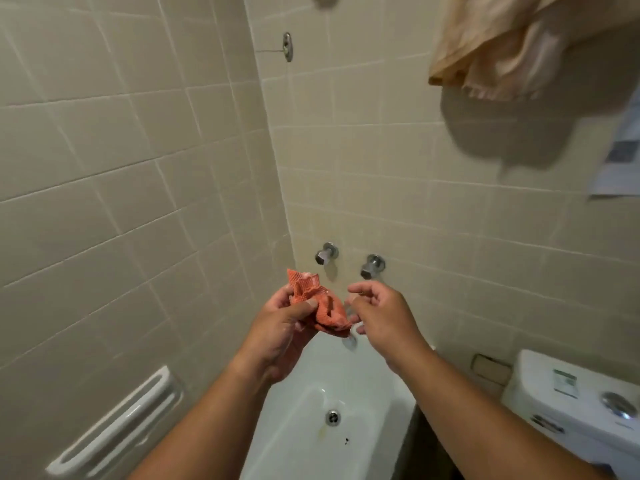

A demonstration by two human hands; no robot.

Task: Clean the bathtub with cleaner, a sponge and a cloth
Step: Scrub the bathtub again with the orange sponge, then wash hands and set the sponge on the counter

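A crumpled orange cloth is held up in front of the tiled end wall, above the white bathtub. My left hand grips the cloth, thumb pressed over its left side. My right hand is just right of the cloth with fingers loosely curled; its fingertips sit at the cloth's right edge, and whether they touch it is unclear. The tub's drain shows below, with a few dark specks near it. No sponge or cleaner is in view.
Two chrome tap handles stick out of the wall just behind the hands. A white grab bar runs along the left wall. A toilet tank stands at the right. A peach curtain hangs at the top right.
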